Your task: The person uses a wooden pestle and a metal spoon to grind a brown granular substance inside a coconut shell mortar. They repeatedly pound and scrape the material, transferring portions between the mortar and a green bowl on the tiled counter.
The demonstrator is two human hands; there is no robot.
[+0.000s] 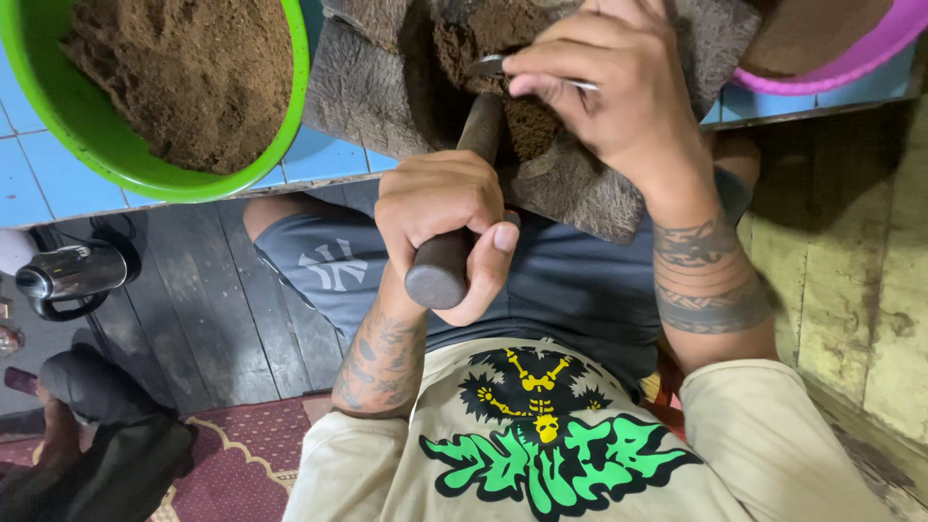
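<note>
Nearest the lens: a beige shirt [541,454] with a green and yellow print, low centre of the frame, grey shorts [570,290] just above it.

Upper left: a green basin [293,116] heaped with brown powder [174,68], set on a blue-tiled desk [39,174]. Lower down at the left edge, a shiny metal pot [68,275] on dark floorboards.

Centre: left hand [440,217] wrapped fully shut around a dark round handle [454,246], thumb pressed along its side, far end buried in a dark brown lump [522,121] on a rough grey slab [367,87].

Right of centre: right hand [619,97] curled over the lump, fingertips pinching a thin metal blade or spoon [488,66], touching the lump beside the handle's tip.

Upper right corner: a pink basin [851,58].

Likely trouble: right fingertips sitting very close to the working end, so a slip or hard push of the handle could crush or jab them. Slab appears to overhang the desk edge above the lap; heavy pressure on the near side might tip it or shed crumbs onto the shorts. Grip near the butt of the handle, so a sideways skid off the lump seems possible.
</note>
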